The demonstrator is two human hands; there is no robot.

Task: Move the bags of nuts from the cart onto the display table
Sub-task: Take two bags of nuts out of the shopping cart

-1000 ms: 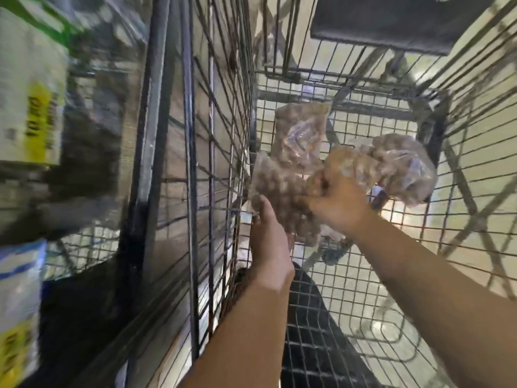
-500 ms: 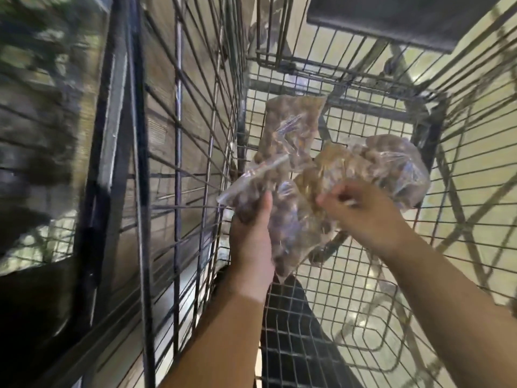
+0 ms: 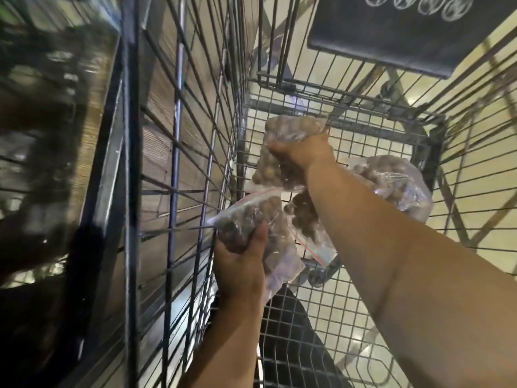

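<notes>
At the far left everything is a dark, motion-blurred smear of shelving [image 3: 42, 135], too smudged to tell what it holds; just right of it a brown wood-grain panel [image 3: 159, 88] shows through the bars of the grey wire shopping cart [image 3: 173, 169], whose tall left wall stands between that panel and the basket. Inside the basket, close against that wall, the left hand [image 3: 240, 273] has its fingers wrapped under and its thumb pressed up the front of a clear zip-top plastic bag of round brown nuts [image 3: 251, 219], lifted off the mesh. Above and slightly right, the right hand [image 3: 302, 152] curls tightly round the middle of a second clear bag of brown nuts [image 3: 268, 172], also raised. A third red-sealed bag of nuts [image 3: 305, 217] lies on the cart's floor, partly hidden under the right forearm, and a fourth crumpled clear bag of nuts [image 3: 397, 180] rests near the far right corner. At the top right hangs a black plastic seat flap [image 3: 405, 32] with white ring marks. Through the mesh, glossy cream floor tiles [image 3: 475, 197] show below
</notes>
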